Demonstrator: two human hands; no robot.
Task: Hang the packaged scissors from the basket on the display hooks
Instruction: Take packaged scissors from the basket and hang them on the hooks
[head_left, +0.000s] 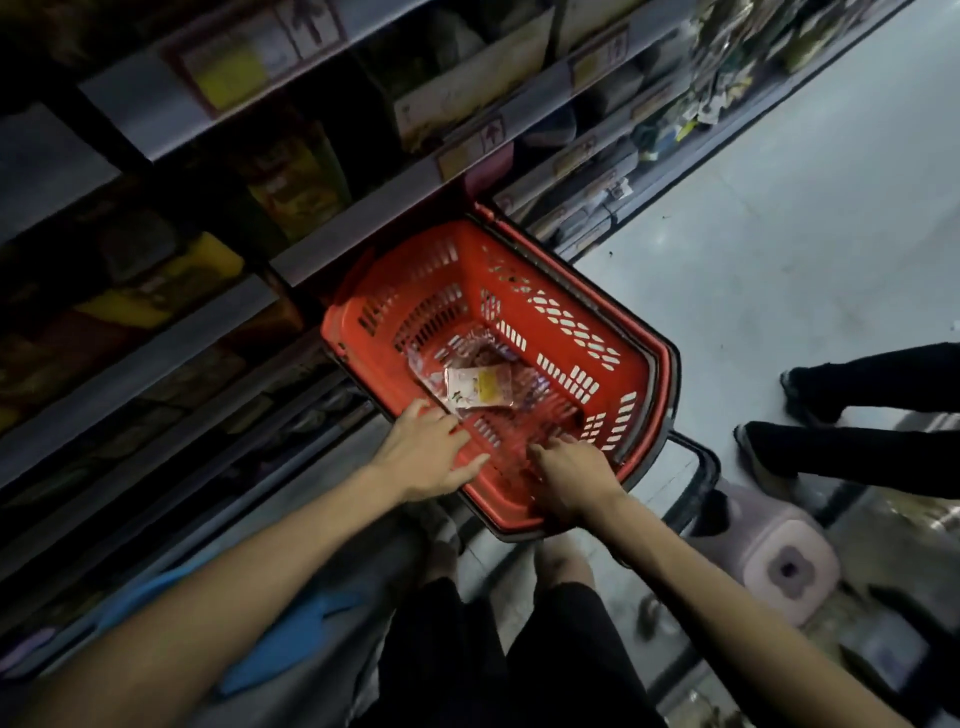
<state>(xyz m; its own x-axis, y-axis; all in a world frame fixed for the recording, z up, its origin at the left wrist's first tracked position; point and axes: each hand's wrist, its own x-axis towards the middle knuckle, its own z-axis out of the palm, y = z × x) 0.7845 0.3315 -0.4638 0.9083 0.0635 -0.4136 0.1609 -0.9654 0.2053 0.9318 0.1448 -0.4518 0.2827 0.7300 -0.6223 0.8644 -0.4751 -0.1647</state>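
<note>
Left: shelving (171, 124) runs along your left side, dark stacked tiers. Yellow packs (296, 182) sit on the middle tiers. Price tags (470, 148) are on the shelf lips, some with a red arrow mark; the text is too blurred to read.

Your left hand (428, 452) is over the near-left edge of the basket (641, 415). Fingers are spread and fairly straight and hold nothing, with the tips just short of the packaged scissors (480, 387).

The pack lies flat on the basket floor, toward the near-left edge, on top of more clear packets. It has a white-and-yellow card with green marks; the writing is unreadable.

The basket is red with a dark rim and handle. It sits on the floor (779, 234), far corner right up by the shelving.

Your right hand (569, 467) is inside, by the near corner, fingers curled down to the basket floor. Can't tell if it's gripping anything.

Right of the basket: a pale pink stool (779, 558) near the handle. Another person's legs (857, 452) in dark trousers are just beyond it.
</note>
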